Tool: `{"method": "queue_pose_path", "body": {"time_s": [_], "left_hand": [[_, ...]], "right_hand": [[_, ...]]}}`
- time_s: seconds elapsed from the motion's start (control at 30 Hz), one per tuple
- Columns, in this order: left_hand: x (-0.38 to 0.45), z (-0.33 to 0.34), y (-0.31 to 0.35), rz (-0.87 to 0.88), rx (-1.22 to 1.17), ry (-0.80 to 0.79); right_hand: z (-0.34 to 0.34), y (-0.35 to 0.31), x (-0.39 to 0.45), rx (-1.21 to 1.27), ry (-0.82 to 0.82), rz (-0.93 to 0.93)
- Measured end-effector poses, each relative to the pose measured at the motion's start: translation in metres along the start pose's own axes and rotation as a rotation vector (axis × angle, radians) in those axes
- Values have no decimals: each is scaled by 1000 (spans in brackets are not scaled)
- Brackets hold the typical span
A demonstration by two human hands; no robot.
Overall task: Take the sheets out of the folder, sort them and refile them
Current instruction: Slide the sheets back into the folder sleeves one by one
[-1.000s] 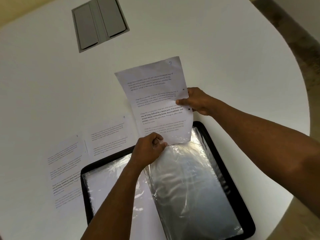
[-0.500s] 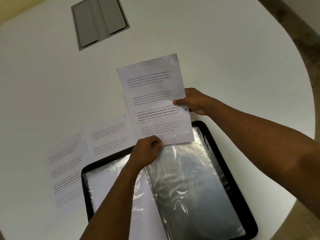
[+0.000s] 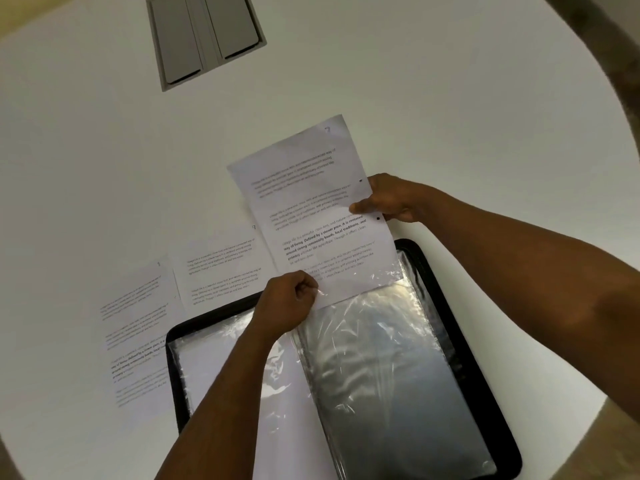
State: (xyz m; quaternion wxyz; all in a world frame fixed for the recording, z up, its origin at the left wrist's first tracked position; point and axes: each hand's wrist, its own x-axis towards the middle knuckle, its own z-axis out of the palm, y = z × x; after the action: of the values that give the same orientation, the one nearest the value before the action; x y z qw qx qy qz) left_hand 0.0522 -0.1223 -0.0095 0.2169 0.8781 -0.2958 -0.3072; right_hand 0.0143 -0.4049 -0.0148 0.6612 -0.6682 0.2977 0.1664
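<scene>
White round table (image 3: 433, 98) carries everything; a grey recessed hatch w/ two flaps (image 3: 206, 38) is set into it well beyond both hands, up-left of them. Black folder (image 3: 485, 393) lies open flat on the table under and below the hands, its rim showing past the right forearm; clear plastic sleeves fill it. The right-side sleeve (image 3: 381, 375) is shiny and crinkled, directly below the left hand's knuckles and stretching toward the viewer; the left-side sleeve (image 3: 201, 362) sits left of the left forearm, w/ white paper behind the plastic. Printed sheet (image 3: 311, 209) is held tilted between both hands, text facing up, a handwritten mark near its top right corner; its lower end is tucked inside the top opening of the right-side sleeve, the plastic overlapping the last lines of text. Two more printed sheets lie flat on the table left of the left hand: the nearer one (image 3: 221, 265) just beside the knuckles, its lower edge partly under the folder rim, and the farther one (image 3: 138, 334) left of that, touching or slightly overlapping it, can't tell which. Right hand (image 3: 391, 199) pinches the held sheet's right edge, thumb on top near two punch holes, fingers behind. Left hand (image 3: 287, 303) is curled into a near fist, gripping the sleeve's top edge at the sheet's lower left corner.
</scene>
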Motion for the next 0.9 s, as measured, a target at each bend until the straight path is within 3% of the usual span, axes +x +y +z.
{"method": "queue_pose_path", "body": {"time_s": [0.3, 0.37, 0.53, 0.7, 0.9], "left_hand": [[5, 7, -4, -28, -72, -28], [6, 10, -1, -44, -92, -60], [13, 23, 24, 68, -125, -161], [25, 38, 55, 123, -141, -176], [33, 39, 62, 52, -223, -104]], "right_hand": [[7, 8, -1, -229, -213, 167], [8, 12, -3, -211, -206, 160], [14, 11, 0, 131, -98, 96], [21, 13, 2, 99, -45, 79], [8, 16, -9, -207, -255, 148]]}}
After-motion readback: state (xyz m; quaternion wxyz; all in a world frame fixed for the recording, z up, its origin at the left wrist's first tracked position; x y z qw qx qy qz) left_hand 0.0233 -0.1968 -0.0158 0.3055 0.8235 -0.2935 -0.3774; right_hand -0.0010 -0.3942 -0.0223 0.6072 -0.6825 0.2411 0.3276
